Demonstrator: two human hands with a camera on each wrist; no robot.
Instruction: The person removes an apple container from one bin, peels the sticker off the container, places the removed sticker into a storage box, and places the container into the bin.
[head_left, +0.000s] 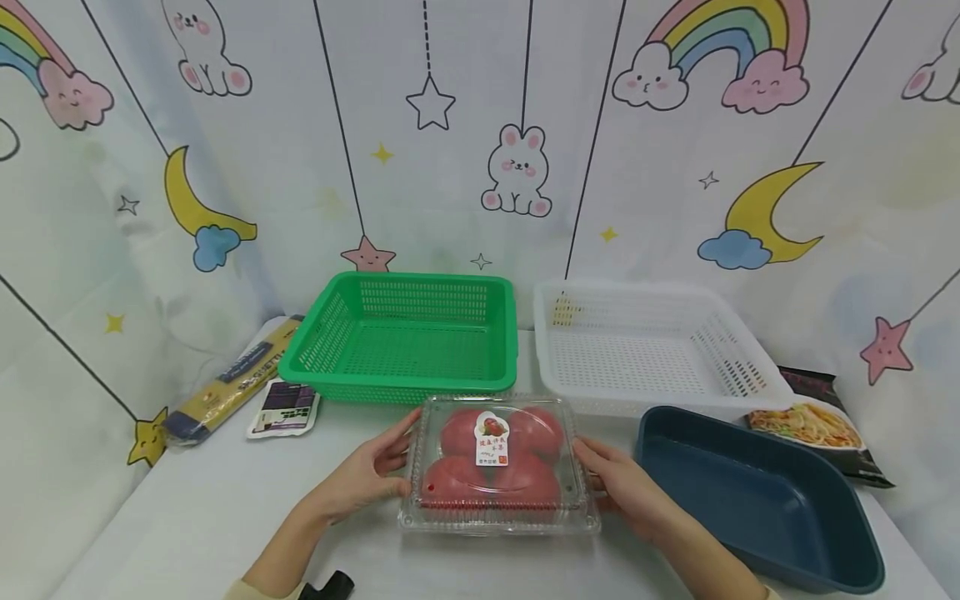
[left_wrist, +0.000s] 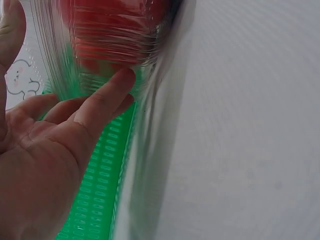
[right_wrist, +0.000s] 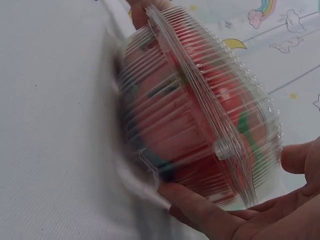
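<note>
A clear plastic clamshell box (head_left: pixel 585 500) with a white label sits between my two hands in the head view. Round red fruits (head_left: pixel 528 479) show through its lid. At the box's left side, my left hand (head_left: pixel 367 471) holds it with fingertips along the lower wall, as the left wrist view shows. My right hand (head_left: pixel 626 487) holds the opposite side. In the right wrist view, its thumb is by the lid and its fingers (right_wrist: pixel 200 212) reach the bottom edge. A shadow shows on the table beneath the box there.
Behind the box stand a green basket (head_left: pixel 405 379) and a white basket (head_left: pixel 660 392). A dark blue basin (head_left: pixel 750 492) is at the right, beside a black food packet (head_left: pixel 817 425). At the left lie a long yellow packet (head_left: pixel 232 383) and a small purple-and-white sachet (head_left: pixel 285 408).
</note>
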